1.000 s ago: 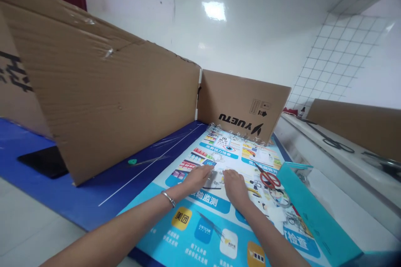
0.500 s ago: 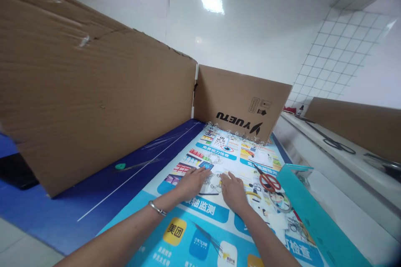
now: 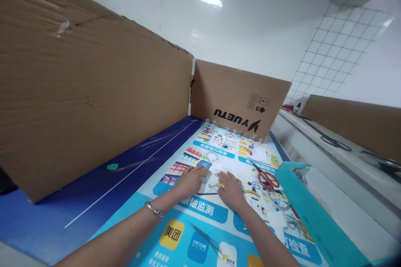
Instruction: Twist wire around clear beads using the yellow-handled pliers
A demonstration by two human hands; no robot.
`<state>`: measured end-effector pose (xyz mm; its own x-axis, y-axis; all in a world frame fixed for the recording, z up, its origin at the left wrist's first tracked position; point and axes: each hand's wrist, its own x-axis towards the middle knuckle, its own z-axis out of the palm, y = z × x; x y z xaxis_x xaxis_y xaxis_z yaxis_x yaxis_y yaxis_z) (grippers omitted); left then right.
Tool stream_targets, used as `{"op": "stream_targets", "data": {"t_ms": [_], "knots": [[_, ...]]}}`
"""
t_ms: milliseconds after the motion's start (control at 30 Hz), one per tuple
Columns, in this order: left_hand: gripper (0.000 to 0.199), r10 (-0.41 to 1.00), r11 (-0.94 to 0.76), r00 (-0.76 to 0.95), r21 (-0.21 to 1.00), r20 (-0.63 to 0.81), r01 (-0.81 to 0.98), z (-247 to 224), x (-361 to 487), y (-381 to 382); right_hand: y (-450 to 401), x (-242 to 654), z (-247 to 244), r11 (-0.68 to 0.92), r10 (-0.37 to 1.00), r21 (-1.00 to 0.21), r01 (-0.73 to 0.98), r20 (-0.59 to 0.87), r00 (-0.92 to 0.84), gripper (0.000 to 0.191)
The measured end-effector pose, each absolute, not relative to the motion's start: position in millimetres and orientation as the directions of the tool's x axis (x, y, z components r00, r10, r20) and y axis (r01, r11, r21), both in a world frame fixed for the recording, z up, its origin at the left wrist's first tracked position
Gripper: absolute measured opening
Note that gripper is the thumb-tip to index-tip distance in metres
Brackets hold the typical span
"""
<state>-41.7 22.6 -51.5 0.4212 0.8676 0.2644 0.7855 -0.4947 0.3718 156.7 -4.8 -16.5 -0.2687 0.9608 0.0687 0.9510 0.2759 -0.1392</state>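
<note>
While the left hand (image 3: pixel 190 182) and right hand (image 3: pixel 231 190) seemingly arrange small silvery pieces (image 3: pixel 215 185), both grips' closure unclear, the next adjustment likely calls for delicacy.

Silvery strand (image 3: pixel 214 185), loosely curved, on printed sheet (image 3: pixel 224 230)

From my end, I have the left hand (image 3: pixel 191 182) and right hand (image 3: pixel 231 192) side by side, just apart, palm-down, fingers (image 3: pixel 199 172) slightly bent. The left forearm (image 3: pixel 122 231) and right forearm (image 3: pixel 265 233) slant inward behind them; their grip I can't tell.
</note>
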Motion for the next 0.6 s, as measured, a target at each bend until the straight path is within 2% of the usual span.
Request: {"op": "stream_targets", "data": {"t_ms": [600], "knots": [[0.06, 0.885, -0.464, 0.386, 0.42, 0.262, 0.78, -52, -38, 42, 2, 152, -21, 0.242, 0.969, -0.182, 0.953, 0.102, -0.226, 0.06]]}}
